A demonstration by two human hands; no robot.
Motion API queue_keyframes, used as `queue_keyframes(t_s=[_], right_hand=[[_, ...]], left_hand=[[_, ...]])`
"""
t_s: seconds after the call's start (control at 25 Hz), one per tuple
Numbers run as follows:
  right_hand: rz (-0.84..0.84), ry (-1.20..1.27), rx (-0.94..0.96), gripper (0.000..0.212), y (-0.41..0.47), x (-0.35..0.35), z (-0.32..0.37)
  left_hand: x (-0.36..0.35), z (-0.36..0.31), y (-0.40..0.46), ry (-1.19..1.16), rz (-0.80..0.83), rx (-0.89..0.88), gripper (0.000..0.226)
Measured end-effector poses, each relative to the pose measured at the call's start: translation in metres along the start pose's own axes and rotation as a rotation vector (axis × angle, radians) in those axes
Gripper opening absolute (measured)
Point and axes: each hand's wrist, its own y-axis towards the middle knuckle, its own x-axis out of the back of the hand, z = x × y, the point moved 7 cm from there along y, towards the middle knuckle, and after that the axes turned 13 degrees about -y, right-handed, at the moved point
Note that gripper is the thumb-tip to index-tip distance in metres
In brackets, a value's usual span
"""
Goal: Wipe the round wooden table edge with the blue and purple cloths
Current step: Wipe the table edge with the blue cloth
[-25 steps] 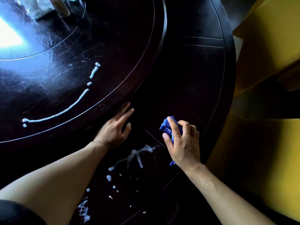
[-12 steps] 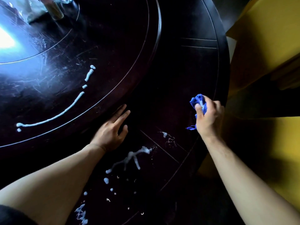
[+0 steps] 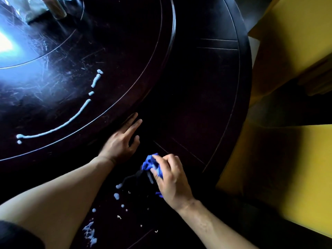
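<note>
The round dark wooden table [image 3: 206,90] fills most of the view, its rim curving down the right side. My right hand [image 3: 172,178] grips a bunched blue cloth [image 3: 150,163] and presses it on the outer ring, over a pale smear of paste [image 3: 125,180]. My left hand [image 3: 122,141] lies flat on the table with fingers spread, just left of the cloth and holding nothing. A long pale line of paste [image 3: 59,126] runs across the raised inner disc. No purple cloth is in view.
Small paste drops and crumbs [image 3: 116,195] dot the ring near my left forearm, with a smudge [image 3: 89,230] lower down. A glass jar [image 3: 57,8] stands at the top left. Yellow furniture [image 3: 291,51] sits close to the table's right rim.
My right hand has swept the blue cloth from the table's right rim back inward and down onto the paste smear. Part of the smear is gone. My left hand stays flat in place.
</note>
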Motion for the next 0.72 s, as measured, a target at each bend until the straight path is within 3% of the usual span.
queue_keyframes(t_s=[0.08,0.2,0.32,0.6,0.72], right_hand=[[-0.032,0.053,-0.041,0.035,0.006,0.01,-0.01],[-0.202,-0.02,-0.253,0.036,0.048,0.033,-0.066],[-0.199,-0.109,-0.394,0.037,0.082,0.037,-0.1],[0.063,0.024,0.097,0.035,-0.006,-0.013,0.031],[0.085,0.087,0.138,0.033,-0.018,-0.009,0.037]], left_hand=[[0.0,-0.001,-0.001,0.005,-0.001,0.002,0.061],[0.0,-0.001,-0.001,0.006,0.0,0.007,0.06],[0.001,-0.001,-0.002,-0.004,0.012,0.015,0.059],[0.0,0.0,0.0,0.008,0.003,-0.031,0.052],[0.001,-0.001,0.001,0.002,-0.016,-0.042,0.052]])
